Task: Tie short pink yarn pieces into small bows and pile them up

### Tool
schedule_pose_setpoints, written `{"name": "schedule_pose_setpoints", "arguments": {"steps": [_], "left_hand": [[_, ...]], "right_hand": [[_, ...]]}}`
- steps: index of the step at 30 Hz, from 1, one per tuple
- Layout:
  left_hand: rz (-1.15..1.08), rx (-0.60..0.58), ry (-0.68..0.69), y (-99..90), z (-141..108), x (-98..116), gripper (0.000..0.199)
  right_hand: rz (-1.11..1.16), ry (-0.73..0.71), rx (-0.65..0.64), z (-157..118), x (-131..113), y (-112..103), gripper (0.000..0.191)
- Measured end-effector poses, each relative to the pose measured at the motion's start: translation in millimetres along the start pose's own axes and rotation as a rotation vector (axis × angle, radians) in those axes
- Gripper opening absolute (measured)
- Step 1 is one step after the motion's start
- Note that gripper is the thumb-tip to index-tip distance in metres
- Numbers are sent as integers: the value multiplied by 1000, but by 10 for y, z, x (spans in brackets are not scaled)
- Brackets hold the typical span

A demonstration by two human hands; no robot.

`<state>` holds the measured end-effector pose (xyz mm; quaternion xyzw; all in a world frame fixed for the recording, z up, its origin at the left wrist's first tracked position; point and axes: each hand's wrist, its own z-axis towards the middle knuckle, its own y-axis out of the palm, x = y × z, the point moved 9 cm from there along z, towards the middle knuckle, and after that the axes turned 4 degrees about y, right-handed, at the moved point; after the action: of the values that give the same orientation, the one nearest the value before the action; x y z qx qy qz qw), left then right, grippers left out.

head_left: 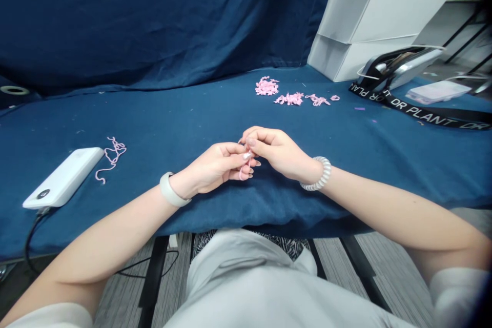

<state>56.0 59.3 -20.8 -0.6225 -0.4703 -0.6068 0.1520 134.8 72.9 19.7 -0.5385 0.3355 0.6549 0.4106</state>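
Note:
Over the front of the blue cloth, my left hand [226,165] and my right hand [271,147] meet fingertip to fingertip. Between them is a short pink piece of yarn [241,173], its loop hanging below my left thumb. Both hands are closed in a pinch on it, and the fingers hide much of the strand. Further back on the cloth lie a heap of small pink yarn pieces [266,86], a second small pile [290,99] and a few loose loops [318,100]. A longer tangle of pink yarn [114,152] rests at the left.
A white power bank [63,178] with a black cable [29,236] sits at the left. Stacked white boxes [369,20] stand at the back right. Near them are a black bag with a lettered strap [423,113] and a flat clear case [438,91]. Blue cloth [154,20] hangs behind.

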Motion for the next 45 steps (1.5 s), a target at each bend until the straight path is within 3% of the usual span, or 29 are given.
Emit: {"name": "schedule_pose_setpoints", "arguments": {"steps": [7,17,24,30,36,41,45], "left_hand": [[22,-72,-110,16,1,-129,28],[183,-39,78,-47,48,-33,32],[318,95,148,-166,58,35,31],[665,95,316,-130,3,208,33],[1338,189,748,114,-226,533,28],[1440,248,722,72,-221,544,24],[1575,216,969,207,-340,604,21]], "right_hand": [[-232,-133,-38,-27,-85,67,33],[-225,-139,29,-22,-115,-19,34],[-199,-188,151,-10,-147,-162,31],[-150,-151,240,22,-82,-287,31],[-69,-118,256,44,-31,-320,33],[-25,-77,281,49,-5,-333,35],[-9,-58,292,49,10,-352,35]]}}
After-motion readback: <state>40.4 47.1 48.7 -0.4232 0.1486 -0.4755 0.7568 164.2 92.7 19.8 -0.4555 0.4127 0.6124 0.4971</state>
